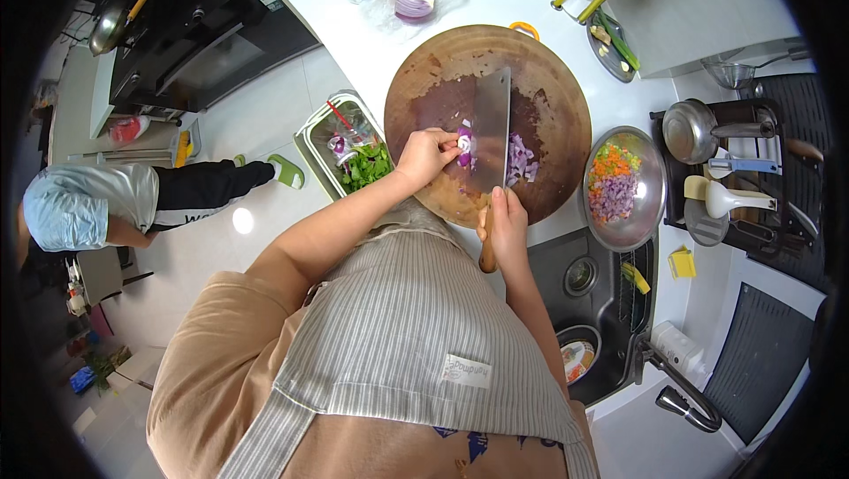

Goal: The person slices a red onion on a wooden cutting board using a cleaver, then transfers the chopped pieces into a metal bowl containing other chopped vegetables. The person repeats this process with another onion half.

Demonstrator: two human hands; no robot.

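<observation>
My right hand [505, 221] grips the wooden handle of a broad cleaver [492, 127]. Its blade stands over a round wooden chopping board [434, 64], whose middle is dark and wet. On the blade's left side, the fingers of my left hand [428, 159] pinch a small piece of red onion [465, 146]. Chopped red onion [521, 162] lies in a small heap just right of the blade. Part of the board under the blade is hidden.
A steel bowl [655, 213] of diced carrot, onion and green vegetable stands right of the board. Leafy greens [365, 167] and scraps fill a bin at the left. A bagged halved onion [415, 0] lies behind. The black sink [550, 267] is front right. Another person [126, 200] stands at far left.
</observation>
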